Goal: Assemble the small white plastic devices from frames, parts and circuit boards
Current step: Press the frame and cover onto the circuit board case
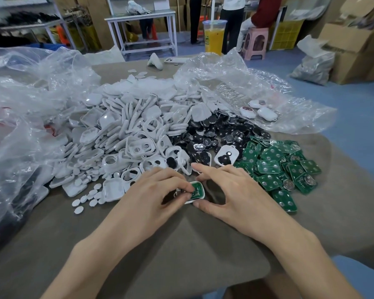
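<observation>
While the person's left hand (pixel 160 186) curls its fingers round a small white plastic frame (pixel 198 199) near the front of the grey-brown table (pixel 160 244), its fingertips press on the green circuit board (pixel 196 189) seated inside it. The right hand (pixel 231 190) pinches the same frame from the other side, thumb on the near edge and index finger stretched straight out beyond it. Just behind lie a heap of white plastic frames and shells (pixel 127 130), a heap of black round parts (pixel 214 130) and, to the right, a heap of green circuit boards (pixel 279 169). Small white oval discs (pixel 89 195) are scattered at the left. Crumpled clear plastic bags (pixel 20 93) ring the heaps.
</observation>
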`<action>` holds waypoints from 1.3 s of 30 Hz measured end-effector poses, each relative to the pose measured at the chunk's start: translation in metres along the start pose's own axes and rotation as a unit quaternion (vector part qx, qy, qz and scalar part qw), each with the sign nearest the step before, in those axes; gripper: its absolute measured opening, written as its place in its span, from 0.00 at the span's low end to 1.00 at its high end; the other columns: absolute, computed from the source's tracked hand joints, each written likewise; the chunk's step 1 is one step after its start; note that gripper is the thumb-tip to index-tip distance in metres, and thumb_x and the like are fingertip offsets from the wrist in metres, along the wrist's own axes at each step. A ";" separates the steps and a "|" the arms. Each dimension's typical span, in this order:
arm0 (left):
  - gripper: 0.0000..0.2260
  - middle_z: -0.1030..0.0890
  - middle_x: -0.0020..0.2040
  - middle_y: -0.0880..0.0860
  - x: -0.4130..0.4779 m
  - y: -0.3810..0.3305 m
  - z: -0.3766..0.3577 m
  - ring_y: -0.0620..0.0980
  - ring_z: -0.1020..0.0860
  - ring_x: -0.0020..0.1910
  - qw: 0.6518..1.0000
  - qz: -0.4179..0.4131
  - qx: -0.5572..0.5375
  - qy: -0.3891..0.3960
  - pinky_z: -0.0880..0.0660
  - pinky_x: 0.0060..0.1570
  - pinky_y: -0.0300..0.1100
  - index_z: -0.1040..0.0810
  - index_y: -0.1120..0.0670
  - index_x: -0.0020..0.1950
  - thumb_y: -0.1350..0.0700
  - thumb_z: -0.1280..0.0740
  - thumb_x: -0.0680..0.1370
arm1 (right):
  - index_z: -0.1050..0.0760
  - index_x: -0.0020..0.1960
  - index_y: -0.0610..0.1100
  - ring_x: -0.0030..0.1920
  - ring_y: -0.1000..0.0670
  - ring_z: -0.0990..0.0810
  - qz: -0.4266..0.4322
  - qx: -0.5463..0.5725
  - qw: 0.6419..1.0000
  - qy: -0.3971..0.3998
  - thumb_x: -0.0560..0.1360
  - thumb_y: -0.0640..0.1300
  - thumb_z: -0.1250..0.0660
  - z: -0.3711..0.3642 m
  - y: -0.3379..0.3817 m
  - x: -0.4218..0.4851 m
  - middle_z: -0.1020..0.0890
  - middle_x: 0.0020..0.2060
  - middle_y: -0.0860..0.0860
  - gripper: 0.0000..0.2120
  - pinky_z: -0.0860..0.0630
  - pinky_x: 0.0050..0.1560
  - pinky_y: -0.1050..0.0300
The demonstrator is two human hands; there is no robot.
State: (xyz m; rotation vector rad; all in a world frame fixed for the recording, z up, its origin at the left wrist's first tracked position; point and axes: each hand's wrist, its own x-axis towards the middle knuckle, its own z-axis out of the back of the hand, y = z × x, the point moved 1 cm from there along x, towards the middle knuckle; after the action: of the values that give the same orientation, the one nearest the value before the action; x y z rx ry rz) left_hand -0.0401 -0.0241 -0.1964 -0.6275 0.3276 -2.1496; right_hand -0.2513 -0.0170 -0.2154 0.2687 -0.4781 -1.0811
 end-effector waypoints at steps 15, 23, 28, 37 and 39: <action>0.08 0.21 0.54 0.37 -0.011 0.010 0.006 0.43 0.23 0.55 0.997 0.031 -0.053 -0.040 0.30 0.51 0.31 0.17 0.43 0.55 0.46 0.33 0.79 | 0.39 0.77 0.61 0.63 0.62 0.32 0.000 0.000 1.000 -0.002 0.73 0.66 0.37 0.001 0.003 -0.001 0.22 0.61 0.66 0.34 0.36 0.66 0.61; 0.08 0.22 0.53 0.36 -0.053 0.027 0.014 0.45 0.23 0.54 0.995 0.051 0.016 -0.080 0.28 0.54 0.39 0.17 0.43 0.54 0.45 0.34 0.79 | 0.26 0.69 0.50 0.60 0.50 0.25 -0.036 -0.016 0.981 -0.189 0.83 0.52 0.41 0.007 0.002 0.000 0.18 0.57 0.55 0.17 0.30 0.63 0.48; 0.09 0.22 0.52 0.35 -0.050 0.021 0.015 0.41 0.25 0.55 0.997 0.029 0.045 -0.060 0.29 0.56 0.41 0.17 0.44 0.52 0.44 0.36 0.78 | 0.24 0.67 0.48 0.62 0.47 0.26 -0.081 -0.010 0.968 -0.237 0.82 0.46 0.39 0.017 0.001 0.019 0.19 0.59 0.52 0.15 0.32 0.65 0.49; 0.11 0.23 0.51 0.36 -0.045 0.021 0.014 0.40 0.26 0.53 0.996 0.031 0.070 -0.048 0.30 0.55 0.38 0.17 0.43 0.52 0.43 0.38 0.79 | 0.29 0.71 0.50 0.66 0.44 0.29 -0.140 -0.028 0.978 -0.151 0.83 0.49 0.42 0.026 -0.008 0.097 0.23 0.66 0.49 0.17 0.33 0.68 0.45; 0.12 0.24 0.53 0.36 -0.044 0.020 0.015 0.40 0.26 0.55 0.995 0.042 0.065 -0.058 0.30 0.56 0.37 0.17 0.41 0.53 0.41 0.38 0.79 | 0.29 0.70 0.49 0.66 0.43 0.28 -0.141 -0.027 0.978 -0.149 0.83 0.50 0.42 0.025 -0.009 0.115 0.23 0.66 0.48 0.17 0.32 0.67 0.45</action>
State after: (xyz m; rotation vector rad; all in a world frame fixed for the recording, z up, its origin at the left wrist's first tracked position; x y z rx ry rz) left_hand 0.0043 -0.0012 -0.2072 -0.6493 0.1479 -2.0266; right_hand -0.2266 -0.1234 -0.1701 0.1271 -0.6905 -1.4198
